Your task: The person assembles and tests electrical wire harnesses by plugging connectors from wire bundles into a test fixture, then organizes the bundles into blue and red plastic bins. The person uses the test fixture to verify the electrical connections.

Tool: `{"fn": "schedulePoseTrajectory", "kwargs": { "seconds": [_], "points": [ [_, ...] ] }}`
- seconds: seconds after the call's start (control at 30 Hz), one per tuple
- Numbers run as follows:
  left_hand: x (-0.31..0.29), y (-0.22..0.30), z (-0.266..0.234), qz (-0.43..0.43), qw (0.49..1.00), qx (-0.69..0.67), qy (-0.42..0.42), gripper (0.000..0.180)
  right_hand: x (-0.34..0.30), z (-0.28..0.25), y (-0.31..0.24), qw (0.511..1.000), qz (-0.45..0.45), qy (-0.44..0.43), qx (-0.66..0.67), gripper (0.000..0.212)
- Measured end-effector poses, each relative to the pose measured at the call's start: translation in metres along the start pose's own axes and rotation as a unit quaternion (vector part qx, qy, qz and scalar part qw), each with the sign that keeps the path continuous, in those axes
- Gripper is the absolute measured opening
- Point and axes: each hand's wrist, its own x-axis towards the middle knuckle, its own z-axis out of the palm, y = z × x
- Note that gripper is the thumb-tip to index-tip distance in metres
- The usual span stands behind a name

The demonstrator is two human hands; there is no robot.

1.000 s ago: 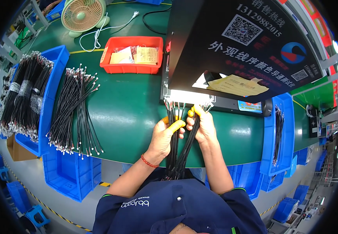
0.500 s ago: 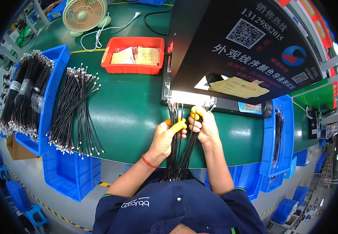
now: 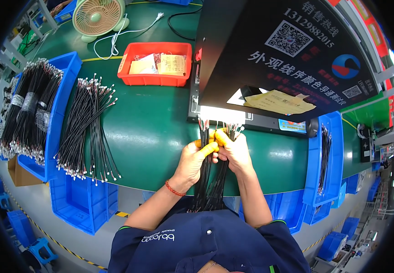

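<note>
Your left hand (image 3: pixel 188 163) is curled closed around a bunch of thin black cables (image 3: pixel 202 182), with the thumb lying across the front. Your right hand (image 3: pixel 238 154) is closed too, pinching a second bunch (image 3: pixel 221 177) just beside the first. Your fingers meet in the middle, but I can't tell if they touch. Yellow covers (image 3: pixel 209 149) sit on some of your fingers. The little white plugs (image 3: pixel 231 126) point away from you, close to the bright white light (image 3: pixel 222 113) under the big black tester (image 3: pixel 233 54). The other ends hang down near your dark blue shirt (image 3: pixel 206 236). On the green table (image 3: pixel 142 136), a loose pile of cables (image 3: pixel 87 132) lies to your left, next to a full blue bin (image 3: pixel 67 86).
</note>
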Motion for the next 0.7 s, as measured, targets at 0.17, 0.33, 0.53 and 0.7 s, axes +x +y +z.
{"fn": "schedulePoseTrajectory", "kwargs": {
  "seconds": [0.17,0.33,0.53,0.7],
  "points": [
    [-0.001,0.004,0.001,0.017,0.999,-0.038,-0.002,0.015,0.011,-0.018,0.001,0.991,0.022,0.038,0.126,0.018],
    [0.0,0.002,0.0,0.022,1.0,-0.017,0.014,0.014,0.015,-0.021,0.007,0.987,0.029,0.054,0.146,0.016],
    [0.001,0.003,0.002,0.023,0.999,0.012,0.022,0.013,0.017,-0.016,0.009,0.983,0.018,0.079,0.166,0.017],
    [0.0,0.004,0.004,0.021,0.999,0.017,0.022,0.011,0.014,-0.013,0.005,0.985,0.039,0.08,0.145,0.019]
  ]
}}
